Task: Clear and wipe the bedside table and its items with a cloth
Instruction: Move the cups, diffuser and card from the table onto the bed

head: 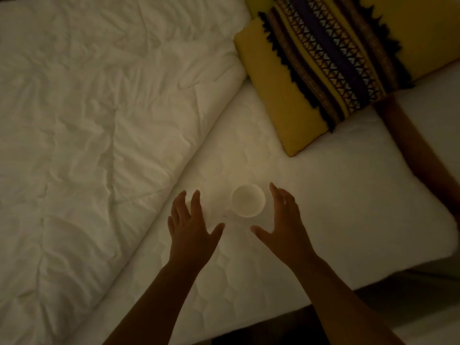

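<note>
**Both hands spread around a white cup on the mattress**

Bare forearms come up from the bottom edge, dark in the dim light, and reach over the quilted mattress (323, 195). At their ends, two hands, both spread wide. Left hand (193, 225) sits palm down, fingers fanned, thumb pointing inward toward the middle; it holds nothing and appears to hover just over the sheet, though contact with the fabric is hard to judge in this light. Right hand (281, 220) mirrors it on the other side, fingers splayed and slightly curled, thumb stretched inward, equally empty.

Between them, up by the fingertips, stands a small white cup (248, 200), upright on the mattress, its round mouth facing the camera. It sits nearer the right hand, whose fingers are just beside its rim without clearly touching. The left hand is a little further off. What the cup contains cannot be made out; the inside reads pale and plain.

To the left, a rumpled white duvet (99, 108) covers most of that side, its edge running diagonally down past the left wrist. Upper right, a yellow cushion (286, 95) with a dark patterned woven band lies on the mattress, well apart from the cup. Beyond it, a strip of reddish wooden bed frame (413, 150) shows along the mattress's right edge.
</note>
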Demonstrator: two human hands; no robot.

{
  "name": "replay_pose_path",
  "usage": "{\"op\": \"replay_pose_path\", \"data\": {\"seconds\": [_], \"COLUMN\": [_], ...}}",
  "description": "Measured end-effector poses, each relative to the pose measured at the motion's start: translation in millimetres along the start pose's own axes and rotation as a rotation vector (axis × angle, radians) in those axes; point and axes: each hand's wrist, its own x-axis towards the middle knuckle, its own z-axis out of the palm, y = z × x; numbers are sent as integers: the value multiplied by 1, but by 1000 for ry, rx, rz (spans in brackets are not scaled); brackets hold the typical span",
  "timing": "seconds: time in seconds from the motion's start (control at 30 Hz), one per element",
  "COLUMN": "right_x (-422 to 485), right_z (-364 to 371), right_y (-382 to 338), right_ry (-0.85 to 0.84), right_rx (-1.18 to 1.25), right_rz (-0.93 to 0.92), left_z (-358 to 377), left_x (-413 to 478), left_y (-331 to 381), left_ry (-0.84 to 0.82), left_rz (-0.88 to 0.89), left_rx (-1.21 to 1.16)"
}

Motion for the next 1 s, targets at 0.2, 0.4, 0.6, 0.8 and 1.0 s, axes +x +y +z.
{"op": "replay_pose_path", "data": {"seconds": [0.2, 0.4, 0.6, 0.8, 1.0], "right_x": [-53, -144, -260, -382, -476], "right_z": [-58, -138, -186, -197, -207], "right_y": [28, 91, 152, 214, 280], "right_ry": [145, 387, 575, 687, 682], "right_rx": [82, 192, 235, 236, 377], "right_rz": [140, 364, 614, 843, 1060], "left_z": [-4, 22, 64, 125, 186], "left_x": [-22, -52, -126, -214, -290], "left_y": [72, 174, 274, 334, 382], "left_ry": [41, -182, -387, -569, -705], "left_rz": [304, 572, 891, 990, 1104], "left_rx": [-10, 45, 76, 206, 321]}}
